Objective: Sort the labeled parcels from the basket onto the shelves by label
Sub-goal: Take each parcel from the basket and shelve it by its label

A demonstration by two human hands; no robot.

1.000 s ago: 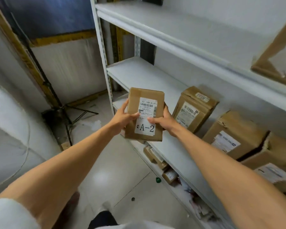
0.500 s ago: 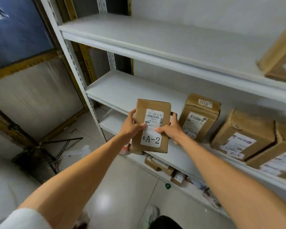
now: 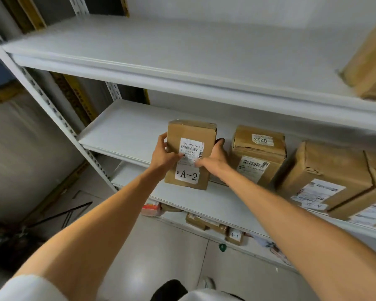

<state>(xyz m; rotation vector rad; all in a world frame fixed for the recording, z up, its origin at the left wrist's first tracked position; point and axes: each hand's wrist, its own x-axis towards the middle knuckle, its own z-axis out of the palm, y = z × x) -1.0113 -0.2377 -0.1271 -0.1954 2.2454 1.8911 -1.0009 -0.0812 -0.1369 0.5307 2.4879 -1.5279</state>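
A small brown cardboard parcel [image 3: 189,135] with a white label reading A-2 stands upright over the front edge of the middle shelf [image 3: 128,131]. My left hand [image 3: 164,156] grips its left side, thumb on the label. On the parcel's right side my right hand [image 3: 215,158] holds it, fingers curled behind it. To its right on the same shelf stand a parcel marked 0233 [image 3: 258,155] and a larger one [image 3: 326,177] labelled A-2.
The top shelf [image 3: 161,48] is bare on the left, with a brown box [image 3: 371,61] at its far right. A lower shelf holds small parcels [image 3: 233,235], one marked A-1. A white perforated upright [image 3: 52,109] bounds the rack on the left. Tiled floor lies below.
Both hands have carried the A-2 parcel forward and up to the middle shelf's front edge, left of the 0233 parcel. The view has moved closer to the rack.
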